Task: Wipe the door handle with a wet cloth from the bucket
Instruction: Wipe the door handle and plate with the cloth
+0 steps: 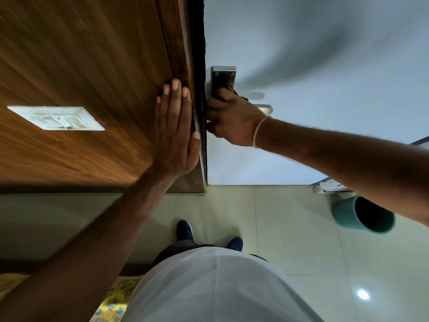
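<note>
A metal door handle (264,108) on a steel backplate (223,73) is fixed to the pale door (325,54). My right hand (228,118) is closed over the handle near the plate, pressing a dark cloth (239,94) against it; only a small edge of the cloth shows above my fingers. My left hand (175,129) lies flat, fingers together, against the wooden frame (181,43) beside the door edge. A teal bucket (363,214) stands on the floor at the right, below my right forearm.
A white switch plate (56,118) sits on the brown wooden wall panel at left. My two dark blue shoes (184,230) stand on the pale tiled floor. A yellow patterned fabric (111,296) lies at the lower left.
</note>
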Available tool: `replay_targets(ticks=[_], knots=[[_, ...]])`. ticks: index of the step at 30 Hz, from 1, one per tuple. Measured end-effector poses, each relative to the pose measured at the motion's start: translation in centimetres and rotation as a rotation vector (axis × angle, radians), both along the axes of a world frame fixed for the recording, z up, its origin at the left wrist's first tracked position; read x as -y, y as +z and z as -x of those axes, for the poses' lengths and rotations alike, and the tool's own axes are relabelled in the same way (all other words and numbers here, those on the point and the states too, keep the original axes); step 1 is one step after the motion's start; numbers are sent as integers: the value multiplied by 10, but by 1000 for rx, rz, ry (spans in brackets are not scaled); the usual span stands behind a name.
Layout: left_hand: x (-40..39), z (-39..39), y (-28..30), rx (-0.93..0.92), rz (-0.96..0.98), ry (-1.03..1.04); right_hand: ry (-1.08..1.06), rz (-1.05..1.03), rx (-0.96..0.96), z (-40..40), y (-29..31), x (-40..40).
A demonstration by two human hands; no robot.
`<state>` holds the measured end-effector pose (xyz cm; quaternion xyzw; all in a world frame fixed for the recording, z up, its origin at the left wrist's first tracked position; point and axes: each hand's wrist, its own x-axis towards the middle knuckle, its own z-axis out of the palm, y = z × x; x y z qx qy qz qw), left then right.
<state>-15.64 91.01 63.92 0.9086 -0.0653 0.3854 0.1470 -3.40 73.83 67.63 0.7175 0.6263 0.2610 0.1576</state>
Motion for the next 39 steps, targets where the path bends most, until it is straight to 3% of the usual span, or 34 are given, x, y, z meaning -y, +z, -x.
replay_targets(ticks=[4, 10, 14, 21, 29, 35, 39], knots=[[1, 0, 0, -5, 10, -6, -73, -314, -131, -1, -4, 29], [-1, 3, -1, 10, -15, 4, -415, -570, -357, 16, -8, 63], [1, 1, -4, 35, -41, 56, -561, -714, -408, 26, -13, 74], [-3, -4, -10, 8, -126, 154, -523, -694, -355, 40, -10, 1], [-7, -4, -8, 44, -216, 214, -544, -682, -349, 21, -19, 63], [-13, -3, -6, 64, -296, 236, -556, -729, -413, 34, -11, 4], [-13, -3, -9, 76, -321, 254, -520, -688, -469, 37, -11, 27]])
